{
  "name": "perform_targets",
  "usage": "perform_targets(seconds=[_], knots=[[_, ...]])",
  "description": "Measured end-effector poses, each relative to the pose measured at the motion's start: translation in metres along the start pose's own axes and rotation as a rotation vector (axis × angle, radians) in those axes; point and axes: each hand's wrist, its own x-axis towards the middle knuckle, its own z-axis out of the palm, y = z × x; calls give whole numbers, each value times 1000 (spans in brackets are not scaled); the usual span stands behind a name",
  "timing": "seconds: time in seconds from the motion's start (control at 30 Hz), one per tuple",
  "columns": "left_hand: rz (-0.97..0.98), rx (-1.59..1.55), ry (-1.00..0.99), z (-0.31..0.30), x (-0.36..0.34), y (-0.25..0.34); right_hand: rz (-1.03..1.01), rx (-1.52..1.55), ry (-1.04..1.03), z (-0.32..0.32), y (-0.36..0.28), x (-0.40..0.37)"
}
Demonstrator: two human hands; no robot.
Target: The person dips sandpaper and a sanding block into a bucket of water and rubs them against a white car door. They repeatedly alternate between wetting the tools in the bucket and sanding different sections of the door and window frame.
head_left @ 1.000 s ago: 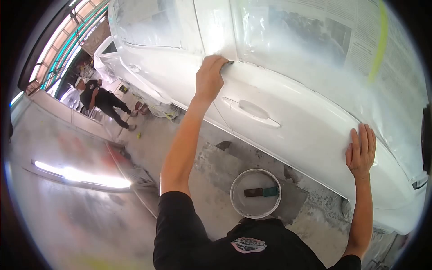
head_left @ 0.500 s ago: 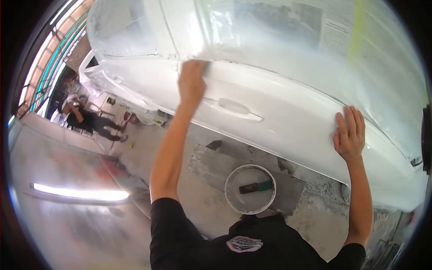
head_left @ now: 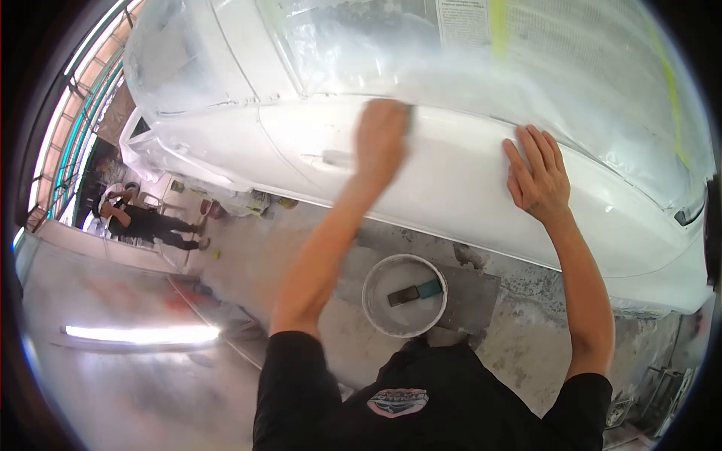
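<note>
A white car side panel [head_left: 451, 173] stretches across the view in front of me. My left hand [head_left: 382, 139], blurred by motion, is closed round a dark grey pad [head_left: 410, 119] against the panel's upper part. Only a narrow edge of that pad shows past the fingers. Just left of my wrist is the white door handle [head_left: 335, 158], partly covered by my hand. My right hand [head_left: 541, 173] lies on the panel farther right, near the window line, fingers outstretched. Plastic masking film [head_left: 361, 45] covers the windows above both hands.
On the floor below the panel stands a round white bucket [head_left: 366, 297] with a dark and green block [head_left: 415, 292] in it. Another person [head_left: 147, 222] is at the far left. A bright tube light [head_left: 143, 334] shows on the surface at lower left.
My left hand has swept right along the panel, from left of the door handle to just past it. My right hand is still on the panel. The whole view has shifted somewhat.
</note>
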Motion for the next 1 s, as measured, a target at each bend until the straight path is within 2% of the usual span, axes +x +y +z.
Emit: perform_targets(seconds=[0.1,0.13,0.2,0.23,0.33,0.4,0.47,0.57,0.63,0.67,0.73,0.77,0.8,0.87,0.97,1.0], knots=[[-49,-100,-74,-16,11,17,-14,97,-58,-12,3,1],[-9,-80,-57,-19,5,1,-56,81,-134,-23,9,-3],[-149,66,-100,-34,-8,-46,-146,50,-290,-50,31,-18],[-260,84,-181,-46,-5,-46,-150,9,-275,-56,51,-36],[-198,57,-64,-9,-7,-1,-158,-34,-263,-64,82,-82],[-59,-12,26,21,16,74,-146,-33,-246,-62,85,-79],[-100,-89,18,29,27,113,-159,-20,-268,-66,88,-79],[37,-148,-106,6,24,70,-198,19,-298,-74,89,-75],[-60,16,-138,-12,16,27,-244,66,-341,-84,100,-73],[-139,24,-145,-18,14,24,-246,49,-332,-86,107,-74],[-204,41,-104,-4,15,50,-256,46,-326,-85,111,-82],[-124,38,-56,14,19,76,-247,46,-314,-82,113,-83],[-50,29,-8,35,21,115,-239,44,-307,-81,113,-86],[-21,-84,15,55,45,192,-248,54,-316,-84,111,-88],[25,-130,-138,39,50,185,-277,52,-381,-92,119,-85],[57,-110,-129,41,36,151,-277,35,-412,-96,123,-91]])
